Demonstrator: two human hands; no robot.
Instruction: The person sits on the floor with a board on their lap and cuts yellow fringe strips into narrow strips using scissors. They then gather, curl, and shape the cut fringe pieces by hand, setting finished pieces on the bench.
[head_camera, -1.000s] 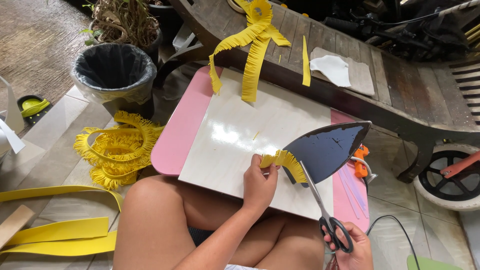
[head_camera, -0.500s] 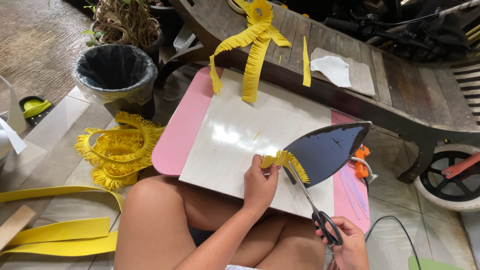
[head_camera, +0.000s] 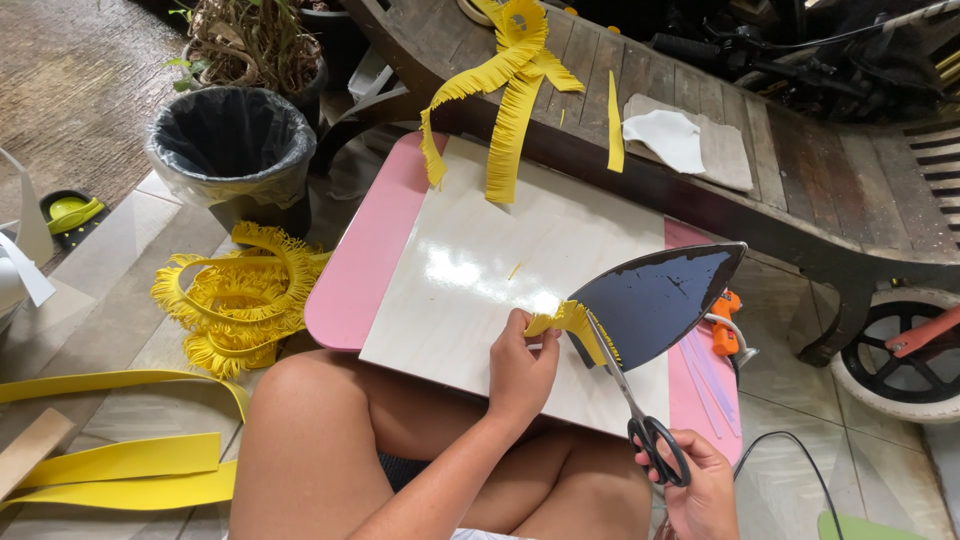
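The left hand (head_camera: 520, 370) pinches a fringed yellow foam strip (head_camera: 572, 322) over the glossy white board (head_camera: 470, 290), which lies on a pink worktop (head_camera: 365, 265) across the person's knees above a tiled floor (head_camera: 120, 330). The right hand (head_camera: 700, 490), low by the knee, is closed through the handles of the scissors (head_camera: 640, 415), blades slanting up into the strip. A dark leaf-shaped piece (head_camera: 660, 295) lies just beyond, cut yellow fringe (head_camera: 240, 300) is piled on the floor, and a lined bin (head_camera: 232, 145) stands behind.

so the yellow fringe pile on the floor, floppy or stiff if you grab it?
Probably floppy: the fringe pile lies in loose coils, and similar strips droop over the bench edge. Likely light, being thin. Loops look tangled, so it may lift as one clump.
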